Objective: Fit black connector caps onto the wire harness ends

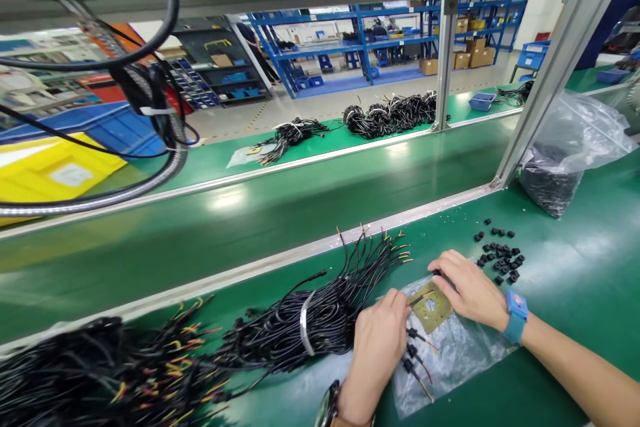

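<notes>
My left hand (pixel 381 337) is closed on a thin black cable (pixel 421 299), whose wire tips point to the right over a square yellowish plate (pixel 436 315) with a round hole. Between the thumb and fingers of my right hand (pixel 467 287) is a small black block (pixel 437 273), just above the plate's far edge. The plate rests on a clear plastic bag (pixel 465 353). Several cable ends with black fittings (pixel 411 351) lie on the bag beside my left hand. Left of that hand sits a black cable bundle (pixel 325 320) tied with a white band.
Loose black blocks (pixel 501 257) are scattered beyond my right hand. A clear bag of black parts (pixel 550 177) stands by the metal post (pixel 545 73). More cables (pixel 100 367) are heaped at the left. A metal rail (pixel 300 252) borders the green bench, and a hose (pixel 173 160) hangs upper left.
</notes>
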A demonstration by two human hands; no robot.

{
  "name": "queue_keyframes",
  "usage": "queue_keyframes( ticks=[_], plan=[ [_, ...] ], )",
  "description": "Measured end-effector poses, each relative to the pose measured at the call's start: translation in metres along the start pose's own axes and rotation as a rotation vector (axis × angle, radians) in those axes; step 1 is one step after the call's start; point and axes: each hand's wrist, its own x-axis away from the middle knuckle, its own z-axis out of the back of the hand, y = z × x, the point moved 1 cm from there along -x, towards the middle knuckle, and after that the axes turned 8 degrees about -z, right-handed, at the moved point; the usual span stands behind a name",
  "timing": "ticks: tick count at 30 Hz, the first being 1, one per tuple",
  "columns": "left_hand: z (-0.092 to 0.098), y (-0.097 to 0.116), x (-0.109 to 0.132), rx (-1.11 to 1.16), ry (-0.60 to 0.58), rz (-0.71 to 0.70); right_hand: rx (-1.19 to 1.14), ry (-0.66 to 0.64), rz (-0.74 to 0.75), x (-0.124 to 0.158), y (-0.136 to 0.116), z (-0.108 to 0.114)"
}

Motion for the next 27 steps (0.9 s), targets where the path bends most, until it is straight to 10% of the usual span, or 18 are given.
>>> queue_keyframes(
  ticks=[16,27],
  plan=[
    [0.000,0.008,-0.004,-0.060,-0.093,0.126,-0.062,-0.130,0.097,0.006,-0.013,-0.004],
    [-0.001,0.009,0.000,-0.090,0.087,0.038,-0.118,-0.095,0.116,0.006,-0.011,-0.005]
  ],
)
